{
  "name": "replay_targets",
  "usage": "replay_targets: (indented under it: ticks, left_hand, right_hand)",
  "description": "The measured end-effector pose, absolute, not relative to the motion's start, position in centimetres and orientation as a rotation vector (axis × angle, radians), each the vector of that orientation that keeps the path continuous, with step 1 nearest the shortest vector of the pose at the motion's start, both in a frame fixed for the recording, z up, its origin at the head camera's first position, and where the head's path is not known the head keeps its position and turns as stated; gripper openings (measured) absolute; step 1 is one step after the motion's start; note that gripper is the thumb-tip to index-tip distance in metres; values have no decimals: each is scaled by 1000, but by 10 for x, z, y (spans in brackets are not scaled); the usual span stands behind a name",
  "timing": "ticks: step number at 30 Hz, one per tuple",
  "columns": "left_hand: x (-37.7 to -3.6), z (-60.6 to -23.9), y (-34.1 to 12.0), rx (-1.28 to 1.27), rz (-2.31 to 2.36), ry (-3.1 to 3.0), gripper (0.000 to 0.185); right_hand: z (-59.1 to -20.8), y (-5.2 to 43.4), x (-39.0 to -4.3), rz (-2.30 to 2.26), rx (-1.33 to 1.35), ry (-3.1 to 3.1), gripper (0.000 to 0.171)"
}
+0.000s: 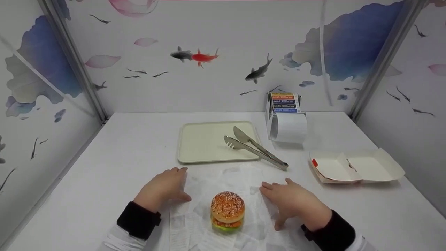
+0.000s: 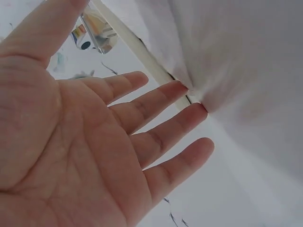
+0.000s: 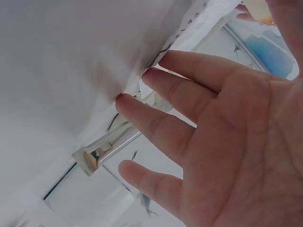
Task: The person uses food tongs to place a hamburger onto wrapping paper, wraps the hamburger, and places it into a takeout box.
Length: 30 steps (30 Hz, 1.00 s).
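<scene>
A burger (image 1: 227, 210) is seen standing on a sheet of wrapping paper (image 1: 223, 181) at the near middle of the white surface (image 1: 132, 146). The left hand (image 1: 163, 188) is laid flat on the paper's left part, fingers spread and straight, nothing gripped. The right hand (image 1: 292, 202) is likewise spread flat on the right part. Just beyond, metal tongs (image 1: 256, 148) are rested across a pale tray (image 1: 202, 143).

Sesame-bun burger (image 1: 227, 210) upright, centred on crinkled white wrapping paper (image 1: 240, 181), lying flat
</scene>
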<state>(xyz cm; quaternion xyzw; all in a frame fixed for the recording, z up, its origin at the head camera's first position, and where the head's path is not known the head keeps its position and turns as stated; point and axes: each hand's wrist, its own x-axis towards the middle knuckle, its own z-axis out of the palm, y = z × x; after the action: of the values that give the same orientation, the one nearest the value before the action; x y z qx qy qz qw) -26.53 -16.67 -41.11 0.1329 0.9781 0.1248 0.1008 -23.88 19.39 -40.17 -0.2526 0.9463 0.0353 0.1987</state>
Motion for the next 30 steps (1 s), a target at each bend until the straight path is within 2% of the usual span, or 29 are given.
replay_targets:
  ticks: [7,13,16,25,30]
  left_hand:
    - [-265,-410,-169,406,363,2900,76]
    - [-265,-408,-174,432,392,2921,32]
    - [-267,-408,-176,435,361,2950,20]
    - [-271,-401,-177,454,493,2980,5]
    - [-269,-395,-174,481,644,3009,8]
  right_hand:
    - [-401,192,-236,99,-732,2660,113]
    - [-402,194,-233,73,-745,2680,111]
    - [-402,194,-234,56,-749,2677,111]
    - [-403,195,-237,46,-747,2665,111]
    - [-404,196,-237,0,-705,2681,112]
